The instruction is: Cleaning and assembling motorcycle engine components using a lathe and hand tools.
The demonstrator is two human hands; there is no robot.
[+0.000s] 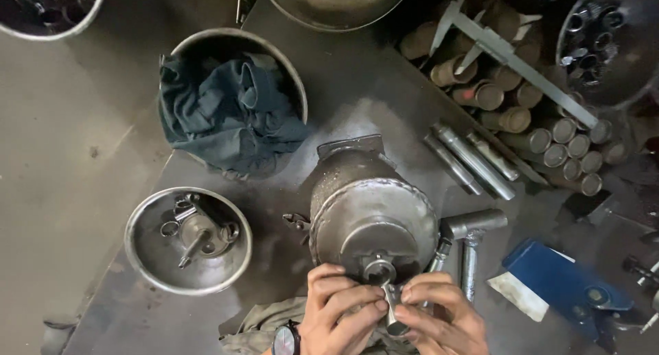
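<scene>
Here, your left hand (340,310) and right hand (439,317) both pinch a small metal sleeve (392,307) just below the round metal drum (371,214).

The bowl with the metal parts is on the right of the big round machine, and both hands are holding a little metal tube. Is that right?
Not quite. In the head view the bowl sits left of the big round machine. Both the left hand and right hand do hold the little metal tube.

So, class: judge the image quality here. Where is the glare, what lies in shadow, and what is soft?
Head view: glare on the round metal housing; deep shadow over the top-right bowl; both hands, left hand and right hand, slightly soft around the small metal part.
</scene>
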